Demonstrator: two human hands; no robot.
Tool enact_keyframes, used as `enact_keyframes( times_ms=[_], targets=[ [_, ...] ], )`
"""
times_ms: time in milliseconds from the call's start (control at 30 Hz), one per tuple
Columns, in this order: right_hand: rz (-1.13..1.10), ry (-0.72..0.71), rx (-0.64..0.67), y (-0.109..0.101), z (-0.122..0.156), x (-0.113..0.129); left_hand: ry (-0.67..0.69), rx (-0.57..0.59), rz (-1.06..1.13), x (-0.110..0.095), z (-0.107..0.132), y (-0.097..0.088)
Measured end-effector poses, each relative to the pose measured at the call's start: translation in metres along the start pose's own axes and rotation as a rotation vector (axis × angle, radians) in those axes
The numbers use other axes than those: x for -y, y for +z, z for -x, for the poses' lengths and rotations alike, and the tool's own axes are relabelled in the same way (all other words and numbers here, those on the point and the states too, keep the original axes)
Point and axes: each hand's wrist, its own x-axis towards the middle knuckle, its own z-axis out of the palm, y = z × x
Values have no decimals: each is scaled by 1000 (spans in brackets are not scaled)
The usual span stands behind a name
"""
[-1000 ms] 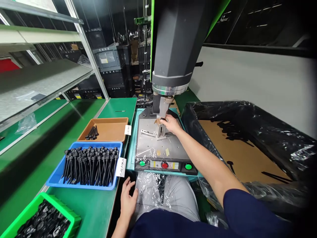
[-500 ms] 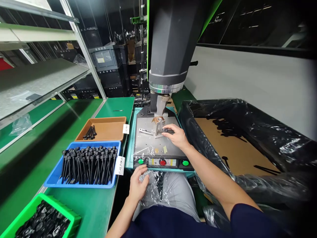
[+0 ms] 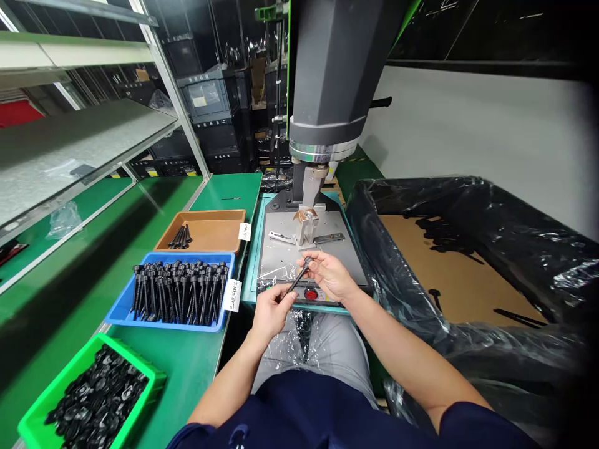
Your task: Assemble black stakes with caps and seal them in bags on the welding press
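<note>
Holding a thin black pin between both hands, I have it just above the machine's button panel. My left hand, which lay by my lap a second ago, has come up and pinches the lower end; my right hand, back from the metal fixture under the press head, closes its fingertips on the upper end. The fixture now stands bare, so the piece looks taken out for a check
</note>
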Motion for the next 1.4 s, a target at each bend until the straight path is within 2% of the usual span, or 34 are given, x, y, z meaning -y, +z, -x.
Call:
enact_keyframes(
  times_ms=[100,267,400,533,600,667,733,900,967,1033,1100,1200,1400],
  targets=[
    [51,11,44,4,3,-3,-154,32,212,5,3,1],
    [97,7,54,13,4,-7,-232,48,356,11,7,2],
    [133,15,37,19,2,-15,-203,79,323,11,10,-2],
    [206,22,39,30,6,-26,-107,96,100,4,17,-13],
    [243,40,74,36,9,-30,-90,141,-29,-2,23,-25],
    [277,64,115,38,11,-31,-86,133,-122,-8,31,-41],
    [309,86,131,35,12,-29,-78,29,-201,-12,39,-62],
    [357,109,81,13,11,-31,-155,-387,-531,-5,55,-135],
    [362,130,68,7,12,-36,-236,-475,-698,3,56,-160],
    [364,166,60,5,13,-40,-333,-485,-838,12,54,-177],
    [372,197,51,6,16,-42,-449,-452,-930,21,51,-185],
    [391,213,34,6,20,-41,-595,-385,-1020,28,47,-187],
    [432,236,-64,-7,31,-35,-652,-313,-1115,26,45,-182]
  ],
)
